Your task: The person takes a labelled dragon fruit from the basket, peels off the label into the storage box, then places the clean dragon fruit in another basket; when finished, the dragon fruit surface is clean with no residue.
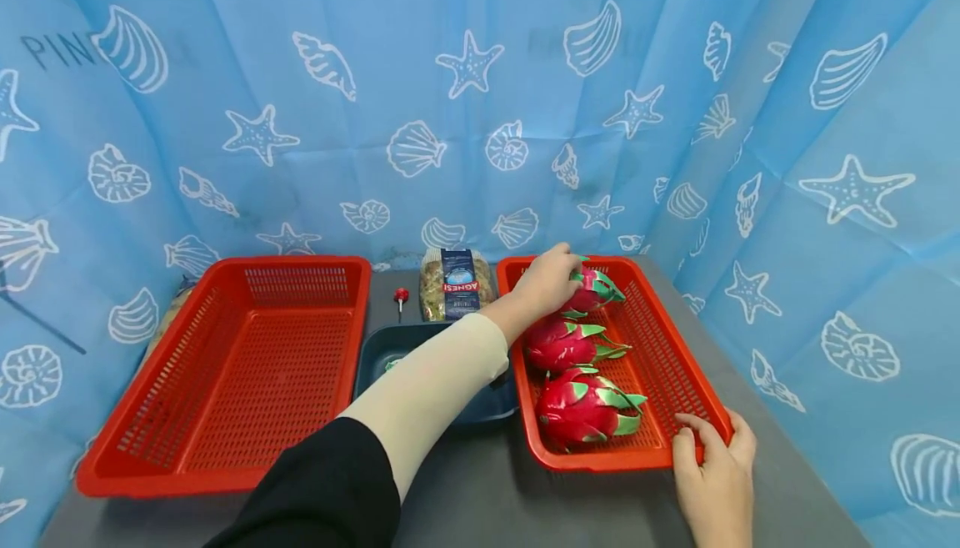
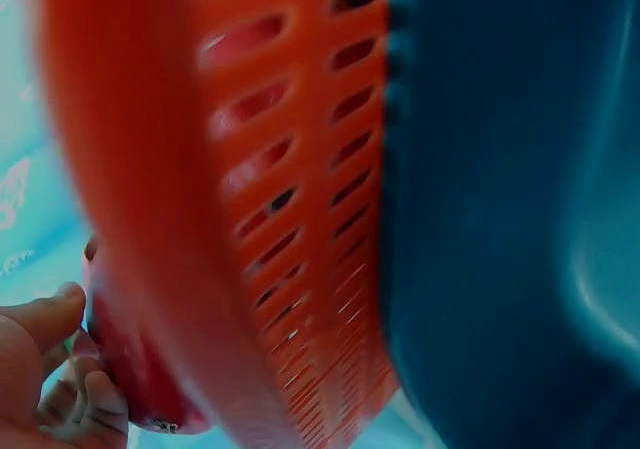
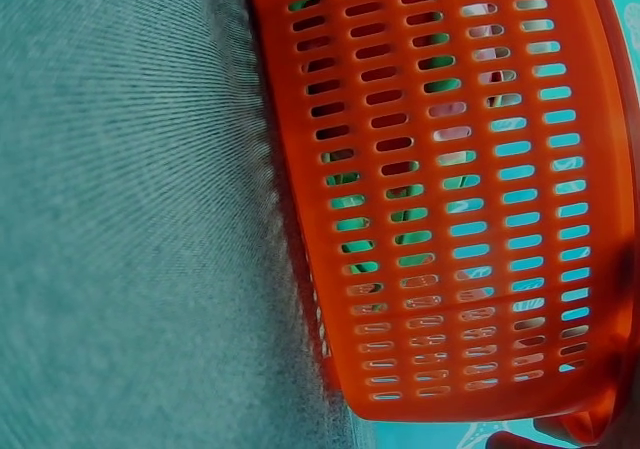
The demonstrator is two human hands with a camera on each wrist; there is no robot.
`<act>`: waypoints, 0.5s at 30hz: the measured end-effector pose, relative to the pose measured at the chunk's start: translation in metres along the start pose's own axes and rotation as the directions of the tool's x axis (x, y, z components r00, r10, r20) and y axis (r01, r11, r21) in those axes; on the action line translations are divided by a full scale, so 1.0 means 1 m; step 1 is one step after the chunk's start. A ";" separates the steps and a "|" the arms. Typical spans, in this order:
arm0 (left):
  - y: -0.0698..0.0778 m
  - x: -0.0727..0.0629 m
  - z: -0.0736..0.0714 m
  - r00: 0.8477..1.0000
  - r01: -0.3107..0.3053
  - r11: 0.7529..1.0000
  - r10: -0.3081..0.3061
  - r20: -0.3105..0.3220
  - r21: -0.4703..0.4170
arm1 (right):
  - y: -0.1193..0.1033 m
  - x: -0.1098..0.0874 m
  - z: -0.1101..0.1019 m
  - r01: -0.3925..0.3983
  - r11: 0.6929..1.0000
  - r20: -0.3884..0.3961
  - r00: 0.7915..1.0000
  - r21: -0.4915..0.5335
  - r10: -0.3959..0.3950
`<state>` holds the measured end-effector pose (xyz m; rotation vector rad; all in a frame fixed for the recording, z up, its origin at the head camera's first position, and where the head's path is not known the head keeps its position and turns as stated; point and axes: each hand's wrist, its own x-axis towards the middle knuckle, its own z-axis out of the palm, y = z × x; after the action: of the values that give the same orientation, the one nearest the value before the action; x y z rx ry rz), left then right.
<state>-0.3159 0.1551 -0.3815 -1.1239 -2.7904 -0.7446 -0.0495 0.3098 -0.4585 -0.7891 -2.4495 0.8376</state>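
My left hand (image 1: 546,279) reaches across to the far end of the right red basket (image 1: 592,461), its fingers gripping a dragon fruit (image 1: 597,289) by its left side. The left wrist view shows fingertips and thumb against the red fruit (image 2: 140,359), beyond the basket's wall. Two more dragon fruits lie in the same basket: a middle one (image 1: 558,346) and a near one (image 1: 581,408), both pink-red with green-tipped scales. At the basket's near right corner, my right hand (image 1: 716,473) holds the rim, thumb inside and fingers over the edge.
A second red basket (image 1: 225,481) stands on the left. Between the baskets is a dark blue tray (image 1: 468,414), partly hidden under my left arm. Behind it are a pasta bag (image 1: 457,285) and a red lollipop (image 1: 401,295). A blue shell-patterned curtain (image 1: 465,156) surrounds the grey table.
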 end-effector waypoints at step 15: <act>0.023 -0.036 -0.027 0.992 -0.102 0.985 0.089 -0.093 -0.142 | -0.002 0.000 0.003 -0.021 1.000 -0.019 1.000 0.020 0.021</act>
<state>-0.2779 0.1342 -0.3553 -1.2076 -2.6270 -0.9772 -0.0517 0.3067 -0.4594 -0.8133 -2.4171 0.8565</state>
